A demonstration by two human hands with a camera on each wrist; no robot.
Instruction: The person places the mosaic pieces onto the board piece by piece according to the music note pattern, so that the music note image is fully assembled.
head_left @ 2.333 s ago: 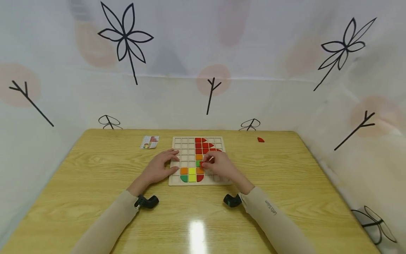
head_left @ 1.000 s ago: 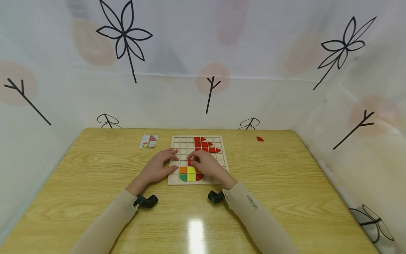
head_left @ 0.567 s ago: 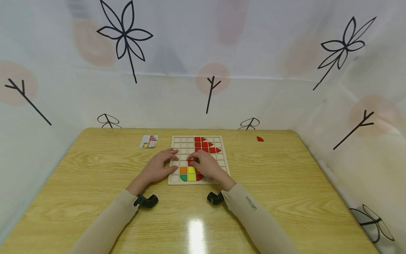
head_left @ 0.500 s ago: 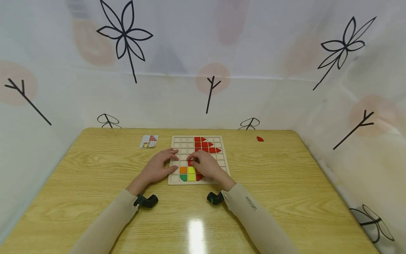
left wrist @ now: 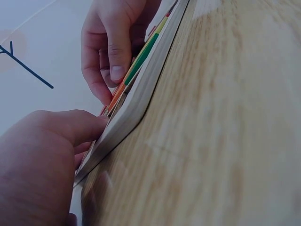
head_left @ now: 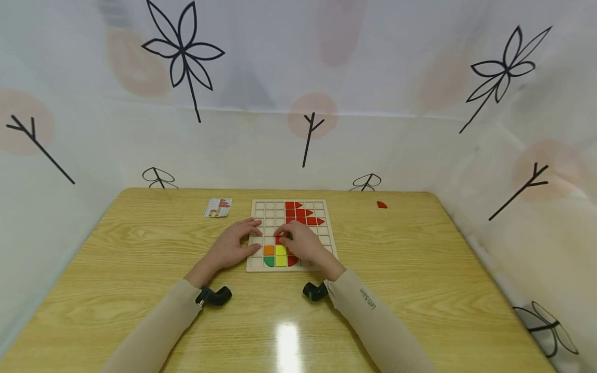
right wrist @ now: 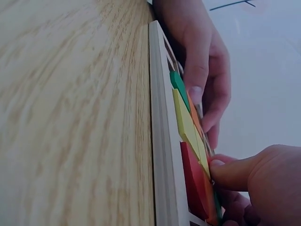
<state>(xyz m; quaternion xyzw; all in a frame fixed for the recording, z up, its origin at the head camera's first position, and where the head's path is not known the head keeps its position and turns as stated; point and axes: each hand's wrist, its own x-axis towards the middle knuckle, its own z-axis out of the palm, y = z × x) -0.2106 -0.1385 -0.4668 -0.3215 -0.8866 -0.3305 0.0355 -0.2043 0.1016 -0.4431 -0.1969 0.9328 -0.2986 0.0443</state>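
A wooden grid board [head_left: 269, 206] lies on the table, part filled with coloured tiles. My right hand [head_left: 303, 242] is over its lower middle, thumb and fingertips pinching a red tile [head_left: 278, 240] at the cell above the yellow tiles [head_left: 281, 256]. This hand hides the cells just right of the red tile. At the board's left side, my left hand [head_left: 233, 243] rests with thumb and fingers apart, touching the edge. Near it sit an orange tile [head_left: 269, 250] and a green rounded tile [right wrist: 179, 87]. Red tiles [head_left: 290, 213] form pointed rows at the upper right.
A small printed pattern card [head_left: 217, 207] lies left of the board, towards the back. One loose red quarter-round tile [head_left: 382, 204] is at the back right of the wooden table [head_left: 401, 248]. A patterned cloth [head_left: 242, 150] hangs behind.
My right hand has carried the red tile left from beside the green tile to the cell above the yellow ones. Over the last second it stays there; my left hand keeps its place.
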